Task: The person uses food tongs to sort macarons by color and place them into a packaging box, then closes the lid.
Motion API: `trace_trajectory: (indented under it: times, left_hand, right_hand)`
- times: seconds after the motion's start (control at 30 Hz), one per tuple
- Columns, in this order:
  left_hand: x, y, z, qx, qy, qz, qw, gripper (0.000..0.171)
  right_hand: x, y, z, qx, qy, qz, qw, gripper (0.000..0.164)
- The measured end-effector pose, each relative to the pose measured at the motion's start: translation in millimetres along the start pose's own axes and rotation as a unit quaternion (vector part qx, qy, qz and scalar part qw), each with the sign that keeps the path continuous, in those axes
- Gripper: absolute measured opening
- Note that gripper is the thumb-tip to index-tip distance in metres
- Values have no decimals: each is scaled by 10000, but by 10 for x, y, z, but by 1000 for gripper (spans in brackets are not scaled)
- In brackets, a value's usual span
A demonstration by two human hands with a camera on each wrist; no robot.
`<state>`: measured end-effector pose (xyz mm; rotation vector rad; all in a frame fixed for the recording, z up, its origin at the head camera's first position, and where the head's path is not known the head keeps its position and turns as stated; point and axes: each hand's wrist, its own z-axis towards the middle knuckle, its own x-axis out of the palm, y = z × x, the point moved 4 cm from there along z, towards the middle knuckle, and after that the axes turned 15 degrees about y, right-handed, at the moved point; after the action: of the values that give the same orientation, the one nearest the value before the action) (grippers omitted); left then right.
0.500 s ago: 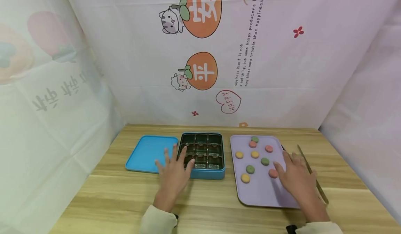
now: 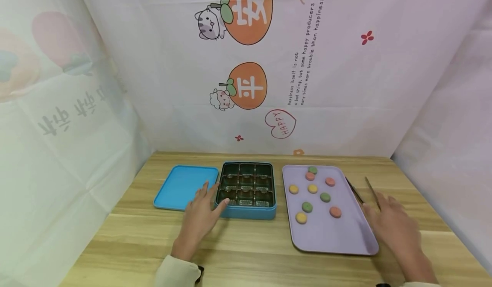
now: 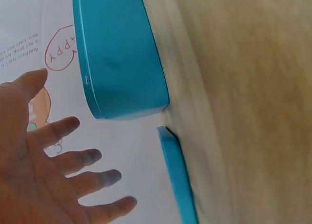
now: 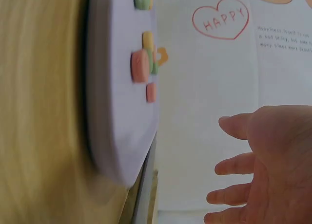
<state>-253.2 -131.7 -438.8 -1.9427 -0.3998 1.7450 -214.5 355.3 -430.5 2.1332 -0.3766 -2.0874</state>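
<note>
In the right of the head view, tongs (image 2: 372,192) lie beside the lilac tray (image 2: 334,238), long axis slanting upper left to lower right, spread tips toward the top. The right hand (image 2: 397,227), fingers extended, hides their lower end; the left hand (image 2: 200,216), fingers apart, is at the blue box's (image 2: 250,213) lower-left corner.

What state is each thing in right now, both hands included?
Blue box, open, nothing visible inside.
Blue lid, off, lying flat beside the box.
Lilac tray, lying flat, loaded.
Round pieces, nine scattered on the tray.
Tongs, lying spread apart, partly hidden.
Left hand, fingers spread, holding nothing.
Right hand, beside the tray, fingers apart, holding nothing.
</note>
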Motion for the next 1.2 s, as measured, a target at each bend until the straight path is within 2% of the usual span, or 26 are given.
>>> trace_trajectory:
  times: [0.2, 0.3, 0.5, 0.67, 0.83, 1.07, 1.2]
  left_hand:
    - [8, 99, 23, 112, 362, -973, 9945, 72]
    - [-1, 126, 46, 227, 415, -1293, 9905, 73]
    - [6, 170, 69, 370, 491, -1454, 9875, 72]
    - [21, 208, 55, 452, 509, -1535, 9858, 66]
    - [41, 220, 51, 540, 542, -1750, 9816, 59]
    - [46, 223, 35, 557, 534, -1948, 9778, 47]
    - [36, 228, 33, 517, 512, -1955, 9780, 42]
  right_hand:
    - [29, -160, 2, 63, 612, 156, 9980, 79]
    - [42, -204, 25, 41, 749, 276, 9968, 80]
    - [97, -304, 53, 94, 913, 436, 9948, 81]
    - [146, -396, 94, 225, 1209, 424, 9915, 89]
    - [185, -457, 142, 309, 1361, 461, 9891, 84]
    - [185, -474, 195, 199, 1176, 357, 9922, 64]
    - [185, -484, 217, 173, 1143, 290, 9929, 67]
